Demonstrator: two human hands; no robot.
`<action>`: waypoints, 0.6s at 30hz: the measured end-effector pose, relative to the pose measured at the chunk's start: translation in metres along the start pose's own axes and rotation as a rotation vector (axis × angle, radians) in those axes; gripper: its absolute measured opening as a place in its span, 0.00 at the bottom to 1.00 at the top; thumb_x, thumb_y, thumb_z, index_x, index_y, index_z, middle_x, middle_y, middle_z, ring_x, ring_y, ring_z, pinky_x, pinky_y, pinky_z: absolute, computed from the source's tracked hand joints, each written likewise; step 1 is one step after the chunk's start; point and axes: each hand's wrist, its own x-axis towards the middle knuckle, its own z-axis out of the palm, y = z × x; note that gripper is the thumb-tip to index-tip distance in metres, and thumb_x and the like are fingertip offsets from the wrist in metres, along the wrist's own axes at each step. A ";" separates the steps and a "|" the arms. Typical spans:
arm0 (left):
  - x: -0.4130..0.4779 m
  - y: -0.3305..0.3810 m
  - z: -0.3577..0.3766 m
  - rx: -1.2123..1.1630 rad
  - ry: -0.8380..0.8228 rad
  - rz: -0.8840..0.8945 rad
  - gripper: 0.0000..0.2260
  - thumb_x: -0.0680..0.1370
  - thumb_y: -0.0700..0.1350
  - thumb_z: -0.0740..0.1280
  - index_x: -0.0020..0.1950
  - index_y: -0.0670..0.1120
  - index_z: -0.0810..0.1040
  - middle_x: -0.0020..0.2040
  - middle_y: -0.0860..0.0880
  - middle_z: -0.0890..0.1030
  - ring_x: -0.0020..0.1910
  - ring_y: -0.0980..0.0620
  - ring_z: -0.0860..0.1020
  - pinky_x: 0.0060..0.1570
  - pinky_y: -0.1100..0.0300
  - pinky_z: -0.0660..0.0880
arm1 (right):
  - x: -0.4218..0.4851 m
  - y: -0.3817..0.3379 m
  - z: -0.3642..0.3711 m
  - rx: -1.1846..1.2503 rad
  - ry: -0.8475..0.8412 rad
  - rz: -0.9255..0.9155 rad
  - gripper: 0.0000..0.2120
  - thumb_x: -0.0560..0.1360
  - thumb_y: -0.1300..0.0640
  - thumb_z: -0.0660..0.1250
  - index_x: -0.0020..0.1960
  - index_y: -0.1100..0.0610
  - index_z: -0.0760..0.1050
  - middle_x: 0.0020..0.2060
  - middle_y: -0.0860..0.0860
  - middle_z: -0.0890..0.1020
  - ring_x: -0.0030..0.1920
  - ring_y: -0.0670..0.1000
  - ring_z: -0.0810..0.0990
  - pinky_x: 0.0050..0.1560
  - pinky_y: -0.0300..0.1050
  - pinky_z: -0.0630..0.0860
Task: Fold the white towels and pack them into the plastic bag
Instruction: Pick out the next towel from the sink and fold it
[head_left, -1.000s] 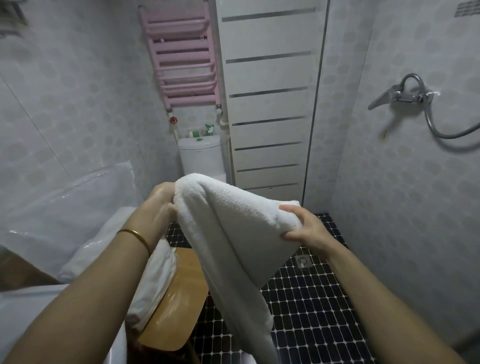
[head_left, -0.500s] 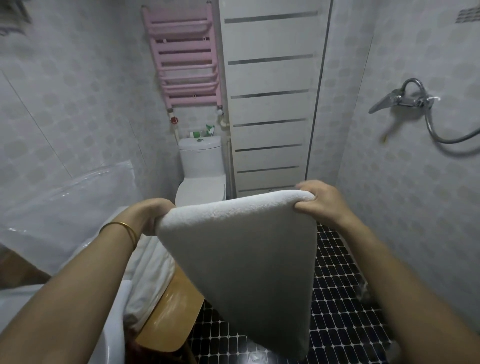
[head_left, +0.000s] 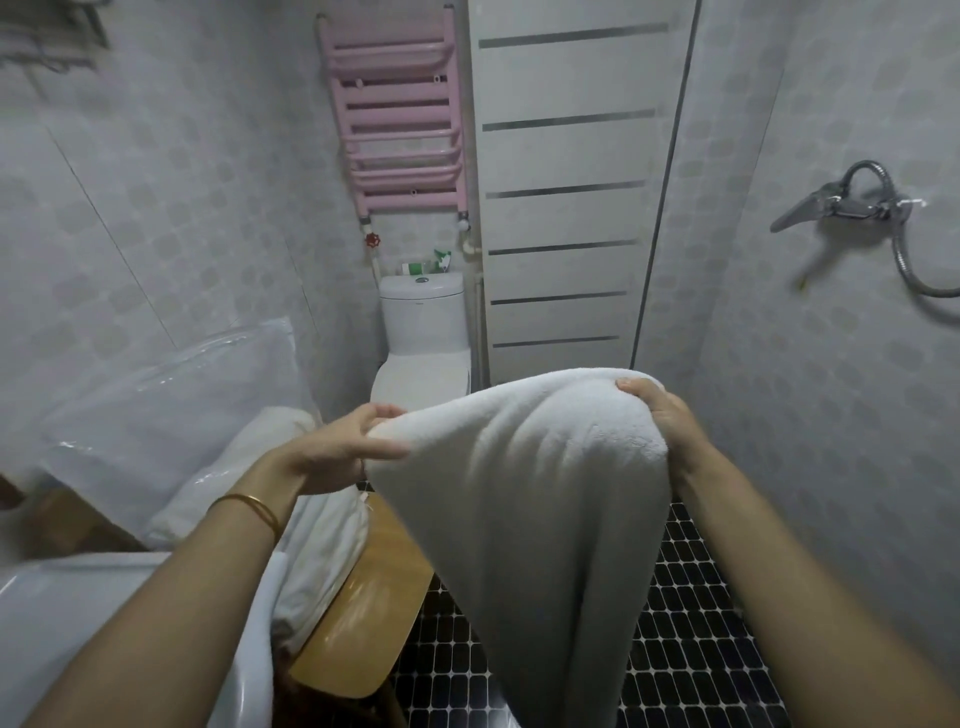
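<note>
A white towel (head_left: 524, 499) hangs in the air in front of me, doubled over, its lower end dropping out of view at the bottom. My left hand (head_left: 337, 452) pinches its top left corner and my right hand (head_left: 660, 410) grips the top right corner. A clear plastic bag (head_left: 166, 395) leans against the left wall. Other white towels (head_left: 317, 540) lie heaped on a wooden stool (head_left: 363, 613) below my left arm.
A white basin rim (head_left: 78, 613) sits at lower left. A toilet (head_left: 423, 332) stands at the back under a pink radiator (head_left: 400, 130). A shower tap and hose (head_left: 852, 202) stick out of the right wall. Dark mosaic tiles (head_left: 696, 649) cover the floor.
The towel went from draped over my hands to stretched between them. My right hand moved up and to the right, my left hand shifted slightly right, and the top edge now bulges upward.
</note>
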 end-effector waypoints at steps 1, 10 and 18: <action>-0.001 0.000 0.004 0.156 -0.013 -0.004 0.40 0.54 0.48 0.83 0.62 0.52 0.69 0.62 0.44 0.73 0.57 0.46 0.78 0.51 0.55 0.79 | 0.001 0.002 -0.002 0.016 0.005 0.024 0.06 0.73 0.57 0.67 0.46 0.60 0.78 0.31 0.53 0.84 0.30 0.50 0.82 0.27 0.41 0.77; -0.005 0.030 0.027 0.894 0.215 0.028 0.20 0.62 0.47 0.72 0.53 0.48 0.75 0.50 0.46 0.78 0.48 0.47 0.78 0.47 0.50 0.79 | -0.002 0.005 -0.020 -0.009 -0.029 0.137 0.14 0.73 0.55 0.65 0.57 0.59 0.79 0.48 0.60 0.82 0.45 0.57 0.80 0.47 0.50 0.76; -0.008 0.020 0.038 0.139 0.368 -0.011 0.18 0.69 0.51 0.73 0.52 0.41 0.79 0.49 0.43 0.82 0.45 0.47 0.80 0.42 0.55 0.78 | -0.002 0.009 -0.036 0.091 -0.064 0.270 0.12 0.76 0.53 0.61 0.51 0.56 0.80 0.42 0.54 0.82 0.39 0.52 0.81 0.41 0.45 0.76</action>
